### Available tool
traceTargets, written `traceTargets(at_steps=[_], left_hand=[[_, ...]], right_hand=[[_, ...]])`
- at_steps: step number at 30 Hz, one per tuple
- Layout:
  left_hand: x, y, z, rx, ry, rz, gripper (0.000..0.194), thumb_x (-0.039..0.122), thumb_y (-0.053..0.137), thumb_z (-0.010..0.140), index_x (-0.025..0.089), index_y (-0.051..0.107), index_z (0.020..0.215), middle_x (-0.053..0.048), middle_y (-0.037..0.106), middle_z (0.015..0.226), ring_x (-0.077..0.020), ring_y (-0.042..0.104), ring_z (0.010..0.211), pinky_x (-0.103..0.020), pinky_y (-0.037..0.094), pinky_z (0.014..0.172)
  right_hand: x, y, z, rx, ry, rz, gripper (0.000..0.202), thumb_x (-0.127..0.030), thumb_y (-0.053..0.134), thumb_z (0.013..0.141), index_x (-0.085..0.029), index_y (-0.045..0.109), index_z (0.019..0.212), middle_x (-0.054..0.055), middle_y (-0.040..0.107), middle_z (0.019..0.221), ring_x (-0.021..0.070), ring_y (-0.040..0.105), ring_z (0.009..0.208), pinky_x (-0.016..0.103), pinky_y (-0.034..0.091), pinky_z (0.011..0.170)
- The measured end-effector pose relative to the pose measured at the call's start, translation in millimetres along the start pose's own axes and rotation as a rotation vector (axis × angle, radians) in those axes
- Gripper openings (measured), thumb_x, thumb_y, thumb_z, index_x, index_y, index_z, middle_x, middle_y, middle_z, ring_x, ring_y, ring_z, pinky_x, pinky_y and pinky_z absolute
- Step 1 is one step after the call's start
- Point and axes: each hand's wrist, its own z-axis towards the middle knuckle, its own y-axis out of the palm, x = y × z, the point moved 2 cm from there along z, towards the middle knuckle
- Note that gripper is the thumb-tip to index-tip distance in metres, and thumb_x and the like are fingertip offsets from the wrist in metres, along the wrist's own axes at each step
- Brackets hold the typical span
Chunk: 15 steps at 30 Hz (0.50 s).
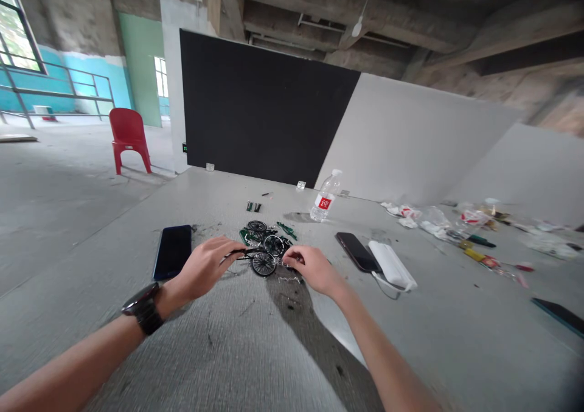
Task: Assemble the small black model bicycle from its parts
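Small model bicycle parts lie in a cluster on the grey table [246,345], between my hands. Three black spoked wheels show: a rear wheel [257,226], a middle wheel [274,245] and a front wheel [263,264]. My left hand [205,267] grips a thin black bicycle part [241,252] beside the front wheel. On the cluster's right side, my right hand [312,267] is closed with the fingertips pinched; what they hold is too small to name. Dark green pieces [286,229] lie behind the wheels. Small silvery parts [289,279] rest near my right fingertips.
A dark phone [173,252] lies left; another phone [357,252] and a white power bank [391,266] with a cable lie right. Behind stands a clear water bottle [325,198] before a black-and-white panel [269,108]. Plastic litter [438,223] and tools are farther right.
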Motion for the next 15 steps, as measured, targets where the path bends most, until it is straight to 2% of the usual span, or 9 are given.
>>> traceTargets(at_steps=[6,15], left_hand=[[13,6.9,0,-0.159,0.156,0.110,0.024,0.025,0.044,0.102,0.018,0.063,0.116,-0.008,0.073,0.103,-0.0229,0.066,0.097,-0.040,0.051,0.086],[22,12.3,1,-0.314,0.215,0.154,0.021,0.024,0.049,0.099,0.019,0.062,0.115,-0.006,0.071,0.106,-0.0237,0.065,0.098,-0.040,0.050,0.084]], right_hand=[[0,4,-1,0.039,0.024,0.047,0.024,-0.036,0.049,0.094,-0.020,0.066,0.087,0.003,0.070,0.085,0.0176,0.062,0.074,0.030,0.042,0.067],[6,5,1,0.156,0.069,-0.019,0.021,-0.032,0.047,0.093,-0.020,0.063,0.084,0.004,0.068,0.079,0.0190,0.060,0.073,0.030,0.039,0.067]])
